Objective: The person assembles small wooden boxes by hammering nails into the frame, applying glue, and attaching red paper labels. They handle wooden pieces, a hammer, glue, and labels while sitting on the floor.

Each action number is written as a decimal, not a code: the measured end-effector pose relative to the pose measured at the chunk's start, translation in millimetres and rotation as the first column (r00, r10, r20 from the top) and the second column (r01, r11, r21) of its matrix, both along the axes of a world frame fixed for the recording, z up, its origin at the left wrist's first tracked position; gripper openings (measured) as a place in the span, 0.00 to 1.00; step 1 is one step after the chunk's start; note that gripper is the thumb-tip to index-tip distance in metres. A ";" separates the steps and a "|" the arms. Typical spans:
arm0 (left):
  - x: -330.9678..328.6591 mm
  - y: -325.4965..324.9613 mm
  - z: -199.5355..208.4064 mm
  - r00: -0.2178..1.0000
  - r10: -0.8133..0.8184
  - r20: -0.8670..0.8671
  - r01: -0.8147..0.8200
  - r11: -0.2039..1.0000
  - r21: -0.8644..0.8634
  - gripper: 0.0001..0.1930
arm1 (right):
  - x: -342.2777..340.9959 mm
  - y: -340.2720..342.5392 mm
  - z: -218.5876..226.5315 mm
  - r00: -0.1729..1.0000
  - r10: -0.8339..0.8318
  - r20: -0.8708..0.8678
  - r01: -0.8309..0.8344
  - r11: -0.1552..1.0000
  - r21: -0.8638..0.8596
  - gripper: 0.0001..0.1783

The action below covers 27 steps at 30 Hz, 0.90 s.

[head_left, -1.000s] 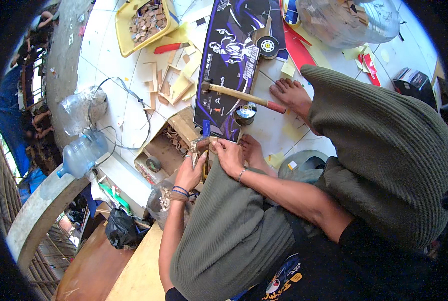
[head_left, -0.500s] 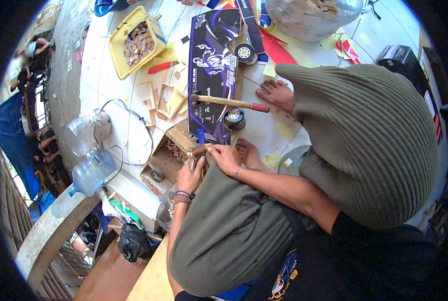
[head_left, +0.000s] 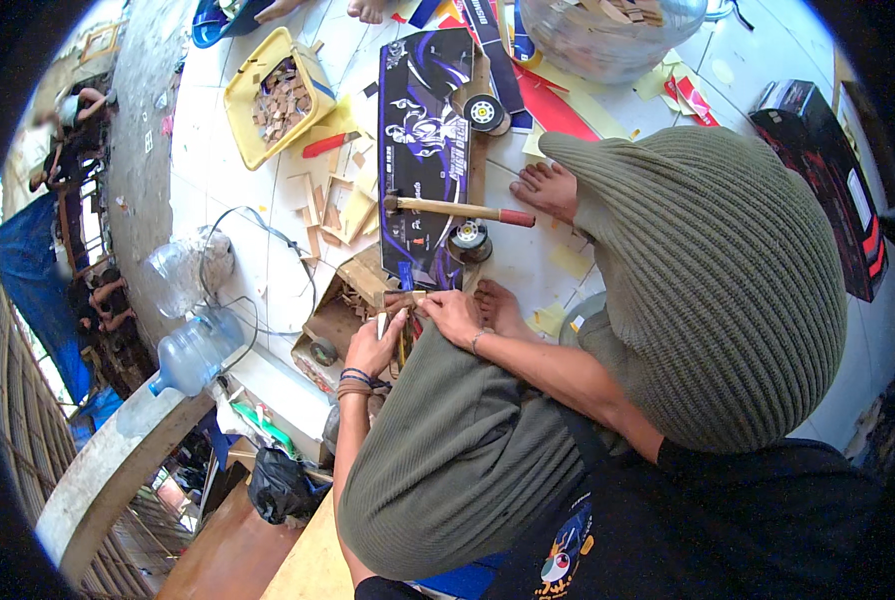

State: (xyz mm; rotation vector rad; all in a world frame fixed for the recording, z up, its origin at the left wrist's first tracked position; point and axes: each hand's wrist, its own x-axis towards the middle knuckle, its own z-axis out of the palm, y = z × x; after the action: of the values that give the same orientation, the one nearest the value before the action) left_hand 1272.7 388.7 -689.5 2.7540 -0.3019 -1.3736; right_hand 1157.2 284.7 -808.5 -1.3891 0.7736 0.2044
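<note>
My left hand [head_left: 373,346] is closed with a thin whitish piece showing at its fingertips; what else it grips, I cannot make out. Opposite it, my right hand [head_left: 453,316] pinches the end of a small wooden piece [head_left: 402,299]. Both hands meet in front of my bent knee, just above an open wooden box [head_left: 335,320] with small wood chips and a wheel in it. Beyond them a black and purple model vehicle [head_left: 422,150] lies on its side, two wheels facing right. A hammer [head_left: 447,208] with a red-ended handle rests across it.
A yellow basket [head_left: 239,100] holds many wood chips. Wood offcuts [head_left: 339,205] and a red-handled tool [head_left: 329,145] lie left of the vehicle. Plastic bottles [head_left: 195,355] stand at left, a clear tub [head_left: 607,60] at the back, a dark box [head_left: 817,180] at right. Another person's feet [head_left: 365,10] show at the top.
The view has shifted slightly. Both hands stay together at the small wooden piece, the left turned a little. More of another person's feet now shows at the top.
</note>
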 end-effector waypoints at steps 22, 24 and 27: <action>20.3 -10.0 10.2 0.994 -0.101 -0.033 0.103 0.993 0.057 0.36 | 2.1 -12.3 18.3 0.997 0.013 -0.077 -0.004 0.993 0.121 0.21; 22.0 -8.7 5.7 0.994 -0.073 -0.077 0.080 0.993 0.086 0.36 | 1.6 -9.7 15.2 0.996 0.008 -0.091 0.000 0.996 0.086 0.20; 24.9 -7.3 1.7 0.991 -0.046 -0.123 0.060 0.991 0.117 0.37 | -0.1 -3.4 8.4 0.994 0.004 -0.105 0.000 0.999 0.035 0.20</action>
State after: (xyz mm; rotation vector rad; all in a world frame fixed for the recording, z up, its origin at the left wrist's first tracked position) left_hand 1297.6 381.4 -687.8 2.7607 -0.2973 -1.6144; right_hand 1157.2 281.3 -800.1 -1.3544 0.8518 0.2931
